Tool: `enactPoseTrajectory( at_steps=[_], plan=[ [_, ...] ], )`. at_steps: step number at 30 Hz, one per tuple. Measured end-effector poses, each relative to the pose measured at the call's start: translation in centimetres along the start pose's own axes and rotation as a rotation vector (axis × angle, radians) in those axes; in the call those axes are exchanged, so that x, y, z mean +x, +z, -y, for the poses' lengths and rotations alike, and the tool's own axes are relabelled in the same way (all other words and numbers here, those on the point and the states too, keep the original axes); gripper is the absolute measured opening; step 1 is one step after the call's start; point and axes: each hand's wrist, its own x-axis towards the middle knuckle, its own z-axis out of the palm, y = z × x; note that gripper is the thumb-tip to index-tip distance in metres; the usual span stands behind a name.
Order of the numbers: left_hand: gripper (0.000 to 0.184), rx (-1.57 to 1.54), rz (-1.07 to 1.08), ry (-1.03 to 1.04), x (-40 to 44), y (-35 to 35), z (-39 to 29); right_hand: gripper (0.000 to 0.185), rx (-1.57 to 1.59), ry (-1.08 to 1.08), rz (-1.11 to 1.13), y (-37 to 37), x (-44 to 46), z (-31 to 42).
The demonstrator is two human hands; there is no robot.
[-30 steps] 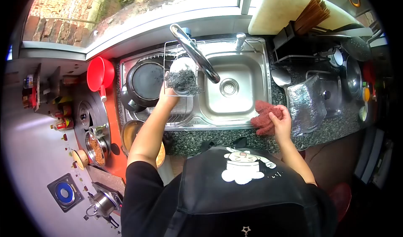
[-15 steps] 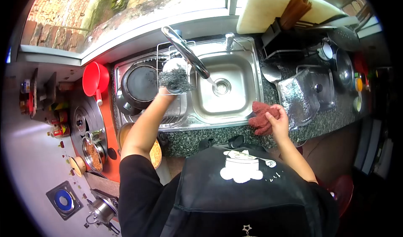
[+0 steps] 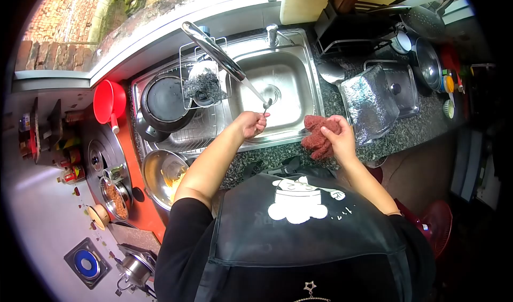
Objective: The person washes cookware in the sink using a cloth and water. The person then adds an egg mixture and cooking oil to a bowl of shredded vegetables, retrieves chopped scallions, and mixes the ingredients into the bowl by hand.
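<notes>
Over the front part of the sink basin point(image 3: 291, 121), my left hand point(image 3: 252, 124) is closed on a small spoon point(image 3: 267, 104). The spoon's bowl points away from me, at the stream falling from the faucet point(image 3: 216, 53). To the right, my right hand point(image 3: 341, 136) grips a crumpled dark red cloth point(image 3: 316, 144) just above the counter's front edge. Left of the basin, a dark scouring mesh point(image 3: 206, 87) sits in a wire caddy point(image 3: 183, 67).
A black pot point(image 3: 168, 101) lies on the drainboard, with a red ladle-like dipper point(image 3: 109, 103) beyond it. A steel bowl point(image 3: 152, 173) stands at the front left. Foil-like sheeting point(image 3: 372, 104) and a glass lid point(image 3: 409, 91) lie on the right counter point(image 3: 334, 101).
My left hand has moved right from the wire caddy to the water stream and now holds a spoon. The right hand still grips the cloth. The whole view has shifted slightly.
</notes>
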Motion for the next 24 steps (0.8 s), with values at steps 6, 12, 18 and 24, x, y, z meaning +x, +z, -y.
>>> enactPoseTrajectory(
  at_steps=[6,12,18,24],
  plan=[
    [0.021,0.654,-0.369,0.296,0.5,-0.3,0.3,0.027,-0.015,0.010,0.005,-0.3,0.0,-0.4],
    [0.024,1.452,-0.758,0.792,-1.3,0.1,1.5,0.026,-0.017,-0.008,0.017,-0.1,-0.1,0.5],
    [0.022,1.438,-0.759,0.776,-1.5,0.2,2.6,0.025,-0.005,-0.026,0.013,-0.1,0.3,0.5],
    [0.025,1.410,-0.615,0.844,2.8,-4.3,3.1,0.028,-0.106,-0.011,0.012,0.6,-0.1,1.1]
  ],
)
